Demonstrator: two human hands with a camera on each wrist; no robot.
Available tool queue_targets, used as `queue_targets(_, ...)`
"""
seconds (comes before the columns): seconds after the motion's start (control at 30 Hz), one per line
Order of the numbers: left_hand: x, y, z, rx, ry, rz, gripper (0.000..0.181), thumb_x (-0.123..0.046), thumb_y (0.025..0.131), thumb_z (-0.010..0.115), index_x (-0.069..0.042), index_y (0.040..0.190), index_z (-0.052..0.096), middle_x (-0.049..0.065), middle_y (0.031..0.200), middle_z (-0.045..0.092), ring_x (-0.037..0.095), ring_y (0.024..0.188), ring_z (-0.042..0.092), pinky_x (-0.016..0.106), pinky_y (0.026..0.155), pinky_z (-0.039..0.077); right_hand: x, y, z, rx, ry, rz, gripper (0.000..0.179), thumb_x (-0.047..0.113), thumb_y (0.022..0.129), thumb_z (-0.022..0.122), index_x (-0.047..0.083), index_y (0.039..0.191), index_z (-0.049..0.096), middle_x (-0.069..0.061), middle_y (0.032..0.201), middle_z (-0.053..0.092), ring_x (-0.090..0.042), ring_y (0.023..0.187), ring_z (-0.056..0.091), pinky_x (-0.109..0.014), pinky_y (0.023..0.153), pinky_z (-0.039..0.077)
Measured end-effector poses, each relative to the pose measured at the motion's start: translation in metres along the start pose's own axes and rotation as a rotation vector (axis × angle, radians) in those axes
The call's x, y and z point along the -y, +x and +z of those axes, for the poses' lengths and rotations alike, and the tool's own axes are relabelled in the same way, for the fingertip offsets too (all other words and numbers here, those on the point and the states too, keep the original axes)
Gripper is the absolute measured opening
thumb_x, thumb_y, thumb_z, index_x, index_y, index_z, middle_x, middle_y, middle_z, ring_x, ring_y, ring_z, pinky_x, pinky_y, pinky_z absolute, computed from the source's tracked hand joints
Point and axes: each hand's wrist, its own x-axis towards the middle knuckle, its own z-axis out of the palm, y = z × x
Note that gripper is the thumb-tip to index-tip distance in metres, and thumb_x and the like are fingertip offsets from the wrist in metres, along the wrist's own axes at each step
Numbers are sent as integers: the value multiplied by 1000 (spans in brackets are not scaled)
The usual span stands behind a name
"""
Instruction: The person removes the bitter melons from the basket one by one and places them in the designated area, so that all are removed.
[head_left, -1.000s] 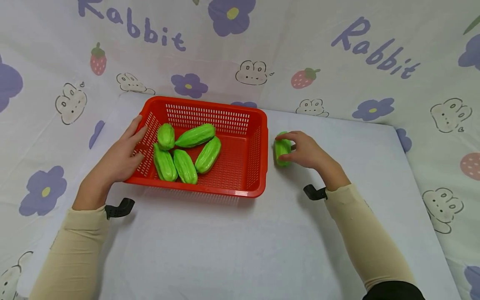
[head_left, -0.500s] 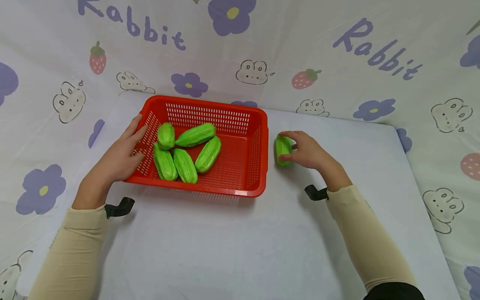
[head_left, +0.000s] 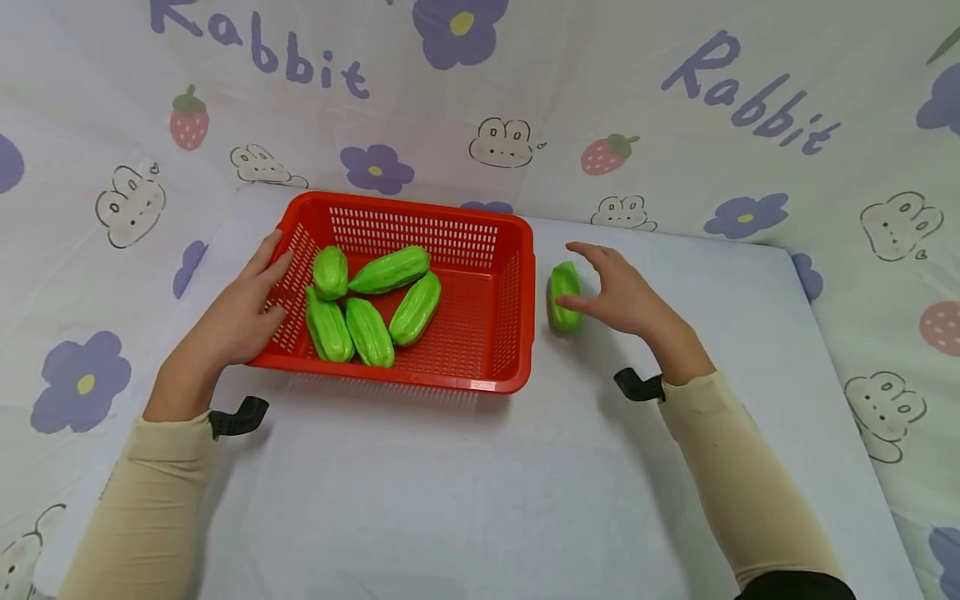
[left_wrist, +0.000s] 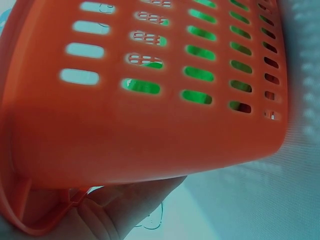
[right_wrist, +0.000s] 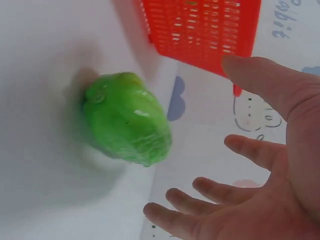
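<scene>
A red plastic basket (head_left: 480, 385) with slotted walls holds several bright green ridged gourds (head_left: 415, 310) bunched toward its left half. At the basket's left end, my left hand (head_left: 236, 312) grips the rim; part of that hand shows below the rim in the left wrist view. One more green ridged gourd (head_left: 564, 310) lies on the white tabletop just right of the basket, its surface shiny in the right wrist view. Beside it my right hand (head_left: 626, 292) is spread, holding nothing. Its thumb overlaps the gourd in the head view, while the right wrist view shows a gap between them.
The white-covered table (head_left: 480, 500) extends in front of the basket and to its right. A cloth (head_left: 675, 150) printed with rabbits, flowers and strawberries hangs behind. Black mounts (head_left: 639, 386) sit at both wrists.
My right hand has let go of the gourd outside the basket, its fingers opening and lifting away to the right. That gourd stays in place. The left hand and basket have hardly moved.
</scene>
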Motion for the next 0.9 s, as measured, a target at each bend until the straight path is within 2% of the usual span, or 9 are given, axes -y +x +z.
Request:
queue_targets(0.33, 0, 0, 1, -14, 2, 6, 76, 2, 99, 53, 4, 169, 25, 3, 182, -4, 37, 165, 12, 67, 121, 31, 21, -3, -8, -61, -23, -27, 84, 36, 98, 79, 13, 168, 39, -19, 170, 35, -40, 156, 33, -69, 119, 37)
queue_targets(0.57, 1, 0, 2, -11, -1, -2, 77, 2, 99, 53, 2, 170, 24, 2, 182, -5, 36, 165, 10, 67, 121, 31, 39, -4, -14, -82, -9, -96, 82, 35, 97, 78, 11, 167, 42, -16, 170, 37, -37, 157, 32, -68, 120, 36)
queue_targets(0.77, 2, 0, 3, -14, -5, -1, 78, 2, 98, 54, 2, 170, 24, 1, 182, -5, 36, 165, 10, 67, 121, 32, 50, -4, -16, -77, -12, -117, 83, 36, 97, 79, 12, 167, 42, -14, 169, 39, -37, 155, 35, -69, 114, 43)
queue_targets(0.9, 3, 0, 3, -19, -2, 1, 78, 2, 98, 54, 2, 170, 25, 1, 182, -5, 36, 165, 11, 67, 121, 32, 55, -3, -17, -82, -4, -137, 83, 35, 96, 81, 13, 166, 44, -13, 167, 41, -36, 152, 40, -65, 110, 49)
